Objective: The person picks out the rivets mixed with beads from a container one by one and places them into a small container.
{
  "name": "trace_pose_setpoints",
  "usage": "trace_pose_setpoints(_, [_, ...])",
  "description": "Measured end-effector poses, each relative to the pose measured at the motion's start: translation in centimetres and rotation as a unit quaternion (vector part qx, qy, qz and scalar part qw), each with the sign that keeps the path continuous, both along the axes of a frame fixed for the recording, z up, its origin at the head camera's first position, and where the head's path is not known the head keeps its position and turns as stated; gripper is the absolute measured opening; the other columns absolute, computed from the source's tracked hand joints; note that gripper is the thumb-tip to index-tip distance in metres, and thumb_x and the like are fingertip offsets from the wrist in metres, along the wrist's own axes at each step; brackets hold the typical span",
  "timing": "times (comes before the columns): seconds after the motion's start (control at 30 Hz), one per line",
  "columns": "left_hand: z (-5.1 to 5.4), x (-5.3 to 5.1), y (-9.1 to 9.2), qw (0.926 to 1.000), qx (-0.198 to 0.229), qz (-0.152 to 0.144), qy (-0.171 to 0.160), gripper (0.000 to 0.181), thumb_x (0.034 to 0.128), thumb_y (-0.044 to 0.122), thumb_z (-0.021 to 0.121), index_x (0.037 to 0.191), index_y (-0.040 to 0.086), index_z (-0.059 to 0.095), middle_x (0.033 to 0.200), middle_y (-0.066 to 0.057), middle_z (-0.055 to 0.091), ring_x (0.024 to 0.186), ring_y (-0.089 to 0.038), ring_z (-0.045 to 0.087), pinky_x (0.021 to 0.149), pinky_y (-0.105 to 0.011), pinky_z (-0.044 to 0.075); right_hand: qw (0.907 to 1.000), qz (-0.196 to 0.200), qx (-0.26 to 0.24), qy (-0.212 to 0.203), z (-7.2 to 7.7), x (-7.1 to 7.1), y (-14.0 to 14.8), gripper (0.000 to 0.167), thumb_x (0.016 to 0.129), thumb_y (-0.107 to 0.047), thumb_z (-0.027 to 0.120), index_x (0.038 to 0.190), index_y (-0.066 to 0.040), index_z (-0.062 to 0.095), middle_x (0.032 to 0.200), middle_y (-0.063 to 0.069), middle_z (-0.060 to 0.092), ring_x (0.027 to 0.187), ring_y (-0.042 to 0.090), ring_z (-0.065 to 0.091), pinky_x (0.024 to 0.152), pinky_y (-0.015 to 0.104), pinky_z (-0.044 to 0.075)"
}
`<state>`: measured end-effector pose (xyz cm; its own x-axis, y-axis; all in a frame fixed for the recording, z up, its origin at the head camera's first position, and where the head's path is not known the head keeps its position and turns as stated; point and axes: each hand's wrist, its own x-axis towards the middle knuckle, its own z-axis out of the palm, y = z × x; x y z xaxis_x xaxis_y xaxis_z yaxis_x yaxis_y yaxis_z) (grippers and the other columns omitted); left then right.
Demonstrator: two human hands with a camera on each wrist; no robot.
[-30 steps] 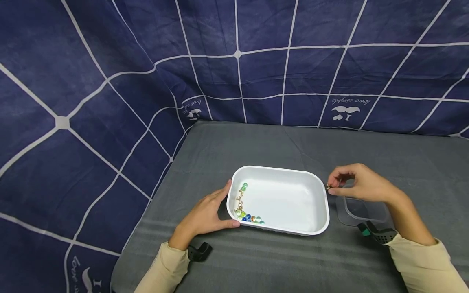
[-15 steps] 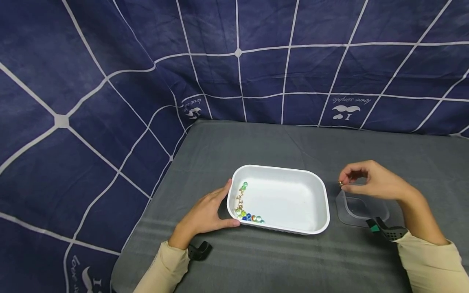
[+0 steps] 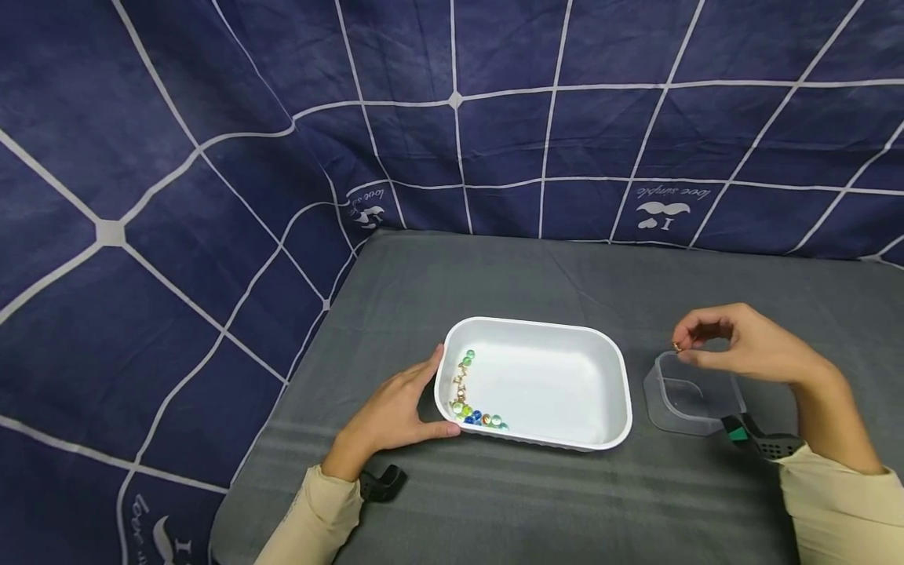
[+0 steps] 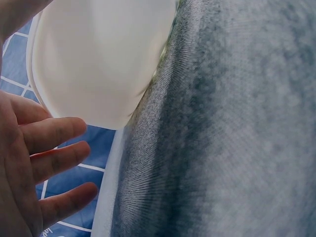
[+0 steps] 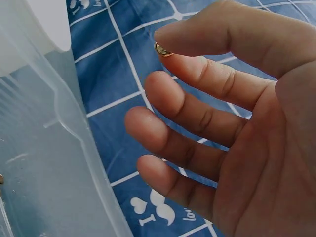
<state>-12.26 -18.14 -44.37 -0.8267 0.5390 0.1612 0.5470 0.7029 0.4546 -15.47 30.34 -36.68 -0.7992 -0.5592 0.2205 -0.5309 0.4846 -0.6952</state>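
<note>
In the head view, my left hand (image 3: 399, 408) rests at the left end of a white rectangular tray (image 3: 544, 373), its thumb along the near wall and its fingers fairly straight against the end. Several glass marbles (image 3: 470, 412) and small gold-coloured pieces (image 3: 461, 384) lie along the tray's left and near sides. My right hand (image 3: 752, 341) is over the back of a clear plastic box (image 3: 685, 416). Between thumb and index finger it pinches a small round gold-coloured metal piece (image 5: 163, 50); its exact kind is hard to tell. The other right fingers curve loosely.
Grey cloth (image 3: 508, 510) covers the table, and a dark blue cloth with white lines (image 3: 508, 141) hangs behind and to the left. The clear box stands just right of the tray. At the left edge of the right wrist view, a bit of brown-gold (image 5: 1, 178) shows by the box.
My right hand has moved right and slightly back, from the tray's right rim to above the clear box, carrying the gold-coloured piece. My left hand has stayed at the tray.
</note>
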Motion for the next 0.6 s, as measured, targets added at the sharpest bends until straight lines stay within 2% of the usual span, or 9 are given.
trace_pose_setpoints(0.3, [0.1, 0.1, 0.0, 1.0, 0.001, 0.002, 0.001, 0.116, 0.0751, 0.063, 0.077, 0.157, 0.003, 0.02, 0.148, -0.02, 0.045, 0.133, -0.032, 0.047, 0.105, -0.05, 0.042, 0.9999, -0.001, -0.015, -0.005, 0.4, 0.4, 0.9, 0.031, 0.075, 0.016, 0.075, 0.092, -0.008, 0.069, 0.084, 0.0, 0.068, 0.079, 0.008, 0.063, 0.072, 0.014, 0.048])
trace_pose_setpoints(0.6, [0.1, 0.0, 0.0, 1.0, -0.001, 0.0, 0.006, 0.115, 0.075, 0.062, 0.077, 0.156, 0.002, 0.022, 0.147, -0.021, 0.046, 0.132, -0.032, 0.048, 0.104, -0.05, 0.042, 0.9999, 0.008, -0.008, -0.002, 0.5, 0.5, 1.7, 0.037, 0.073, 0.019, 0.075, 0.097, -0.008, 0.069, 0.086, 0.005, 0.067, 0.082, 0.007, 0.063, 0.078, 0.012, 0.048])
